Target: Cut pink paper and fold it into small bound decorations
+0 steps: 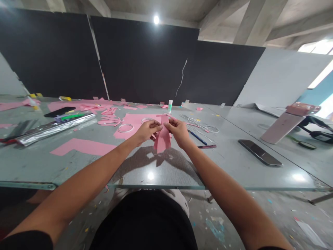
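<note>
A folded piece of pink paper hangs between my two hands, just above the table near its front edge. My left hand pinches its left side with thumb and fingers. On the other side, my right hand grips the paper near its upper right edge. The lower end flares out, and its shadow falls on the table below. Behind my hands lies a larger pink sheet with a white ring on it. A glue stick stands upright just beyond the paper.
On the grey table, a foil roll and a cut pink sheet lie left. Pens, thin wires, a dark phone and a pink bottle are right. A black panel stands behind.
</note>
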Available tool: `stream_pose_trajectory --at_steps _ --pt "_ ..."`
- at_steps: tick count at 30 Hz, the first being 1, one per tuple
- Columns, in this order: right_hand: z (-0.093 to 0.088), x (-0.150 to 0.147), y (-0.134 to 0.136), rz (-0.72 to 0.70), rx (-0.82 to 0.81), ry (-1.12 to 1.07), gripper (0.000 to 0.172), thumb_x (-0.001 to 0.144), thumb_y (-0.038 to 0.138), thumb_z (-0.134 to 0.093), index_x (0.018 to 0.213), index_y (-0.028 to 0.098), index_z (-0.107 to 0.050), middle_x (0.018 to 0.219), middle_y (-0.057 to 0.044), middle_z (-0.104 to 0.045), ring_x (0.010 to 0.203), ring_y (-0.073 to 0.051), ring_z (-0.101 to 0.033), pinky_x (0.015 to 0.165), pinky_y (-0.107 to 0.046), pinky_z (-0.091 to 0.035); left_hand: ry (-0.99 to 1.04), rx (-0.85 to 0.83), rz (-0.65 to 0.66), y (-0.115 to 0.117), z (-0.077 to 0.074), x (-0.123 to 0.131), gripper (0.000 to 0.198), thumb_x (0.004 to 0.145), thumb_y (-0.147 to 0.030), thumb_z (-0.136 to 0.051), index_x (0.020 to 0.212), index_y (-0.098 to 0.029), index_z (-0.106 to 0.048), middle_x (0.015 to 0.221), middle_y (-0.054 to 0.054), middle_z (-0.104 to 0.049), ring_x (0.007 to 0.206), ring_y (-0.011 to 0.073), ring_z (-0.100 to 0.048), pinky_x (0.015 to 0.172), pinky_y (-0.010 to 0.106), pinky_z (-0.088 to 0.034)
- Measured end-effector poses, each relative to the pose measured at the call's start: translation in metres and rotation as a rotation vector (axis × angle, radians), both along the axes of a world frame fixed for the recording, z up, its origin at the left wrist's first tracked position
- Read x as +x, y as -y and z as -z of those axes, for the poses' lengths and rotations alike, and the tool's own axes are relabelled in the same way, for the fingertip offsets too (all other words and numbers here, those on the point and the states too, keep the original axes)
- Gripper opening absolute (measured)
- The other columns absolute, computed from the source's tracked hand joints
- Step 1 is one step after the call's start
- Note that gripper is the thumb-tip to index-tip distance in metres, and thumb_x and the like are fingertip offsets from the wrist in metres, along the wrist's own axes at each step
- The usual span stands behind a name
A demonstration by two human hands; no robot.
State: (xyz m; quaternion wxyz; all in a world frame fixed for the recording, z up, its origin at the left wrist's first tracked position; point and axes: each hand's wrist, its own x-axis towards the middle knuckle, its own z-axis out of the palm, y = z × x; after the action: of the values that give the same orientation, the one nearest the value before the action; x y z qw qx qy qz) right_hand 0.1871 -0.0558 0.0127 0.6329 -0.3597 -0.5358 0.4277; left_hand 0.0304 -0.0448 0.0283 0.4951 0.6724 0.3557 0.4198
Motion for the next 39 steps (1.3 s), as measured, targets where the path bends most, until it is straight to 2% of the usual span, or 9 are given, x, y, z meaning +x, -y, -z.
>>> stream_pose_trajectory --at_steps 4,7,10,14,21,26,32,35,39 --pt "0.002 -0.004 0.003 -0.086 -0.057 0.023 0.037 0.050 0.040 -0.080 0.071 0.016 -0.062 0.063 0.003 -0.060 0.058 -0.009 -0.051 0.059 -0.025 -0.042 0.094 0.025 -0.007 0.000 0.000 0.001 0.033 0.068 -0.044 -0.070 0.084 -0.016 -0.060 0.067 -0.001 -0.058 0.056 0.0107 -0.056 0.050 0.022 -0.046" --pt "0.003 -0.006 0.006 -0.164 -0.101 0.034 0.036 0.051 0.041 -0.080 0.069 0.015 -0.063 0.060 0.004 -0.058 0.054 -0.008 -0.048 0.058 -0.025 -0.041 0.193 0.042 -0.024 -0.001 -0.002 0.000 0.030 0.065 -0.040 -0.073 0.078 -0.015 -0.062 0.070 -0.001 -0.060 0.061 0.0107 -0.058 0.057 0.023 -0.047" --pt "0.003 -0.006 0.009 -0.223 -0.138 0.025 0.037 0.052 0.043 -0.080 0.071 0.015 -0.066 0.063 0.002 -0.060 0.057 -0.009 -0.051 0.061 -0.026 -0.042 0.251 -0.055 0.041 -0.002 -0.003 -0.002 0.028 0.064 -0.037 -0.076 0.078 -0.015 -0.065 0.077 0.002 -0.065 0.071 0.0130 -0.061 0.068 0.026 -0.049" --pt "0.004 -0.004 0.010 -0.263 -0.151 0.000 0.039 0.056 0.050 -0.077 0.070 0.016 -0.068 0.067 0.000 -0.063 0.061 -0.010 -0.052 0.062 -0.025 -0.042 0.279 -0.135 0.108 -0.002 -0.003 -0.003 0.029 0.066 -0.038 -0.075 0.082 -0.015 -0.066 0.080 0.003 -0.066 0.075 0.0145 -0.062 0.076 0.031 -0.049" --pt "0.011 -0.006 0.006 -0.320 -0.168 -0.058 0.038 0.059 0.055 -0.075 0.069 0.019 -0.067 0.066 0.000 -0.063 0.060 -0.010 -0.051 0.060 -0.024 -0.040 0.196 -0.066 0.039 0.001 -0.004 0.000 0.038 0.055 -0.040 -0.081 0.073 -0.016 -0.057 0.068 -0.002 -0.061 0.061 0.0114 -0.058 0.061 0.027 -0.049" --pt "0.009 -0.007 0.008 -0.308 -0.168 -0.105 0.035 0.058 0.049 -0.077 0.072 0.019 -0.066 0.065 0.002 -0.062 0.057 -0.009 -0.051 0.058 -0.023 -0.041 0.202 -0.035 0.027 0.000 -0.003 0.000 0.040 0.054 -0.039 -0.081 0.070 -0.016 -0.051 0.066 -0.004 -0.058 0.057 0.0092 -0.056 0.056 0.023 -0.047" --pt "0.006 -0.010 0.013 -0.324 -0.175 -0.009 0.036 0.056 0.047 -0.078 0.072 0.017 -0.065 0.066 0.001 -0.062 0.059 -0.010 -0.055 0.060 -0.025 -0.046 0.252 0.012 -0.051 -0.003 -0.003 0.000 0.041 0.048 -0.033 -0.083 0.067 -0.016 -0.051 0.059 -0.006 -0.054 0.051 0.0064 -0.051 0.050 0.019 -0.040" --pt "0.006 -0.011 0.013 -0.284 -0.155 0.024 0.038 0.053 0.045 -0.080 0.074 0.016 -0.066 0.068 0.000 -0.064 0.062 -0.011 -0.057 0.062 -0.027 -0.047 0.252 -0.042 -0.072 0.000 -0.004 0.000 0.041 0.047 -0.033 -0.084 0.064 -0.016 -0.051 0.059 -0.005 -0.054 0.051 0.0070 -0.051 0.051 0.020 -0.041" --pt "0.004 -0.010 0.011 -0.206 -0.106 0.066 0.036 0.053 0.045 -0.080 0.067 0.016 -0.065 0.063 0.001 -0.061 0.058 -0.010 -0.053 0.061 -0.027 -0.046 0.269 -0.113 -0.036 0.005 -0.009 0.000 0.035 0.054 -0.034 -0.081 0.069 -0.016 -0.054 0.064 -0.004 -0.057 0.053 0.0086 -0.055 0.054 0.023 -0.047"
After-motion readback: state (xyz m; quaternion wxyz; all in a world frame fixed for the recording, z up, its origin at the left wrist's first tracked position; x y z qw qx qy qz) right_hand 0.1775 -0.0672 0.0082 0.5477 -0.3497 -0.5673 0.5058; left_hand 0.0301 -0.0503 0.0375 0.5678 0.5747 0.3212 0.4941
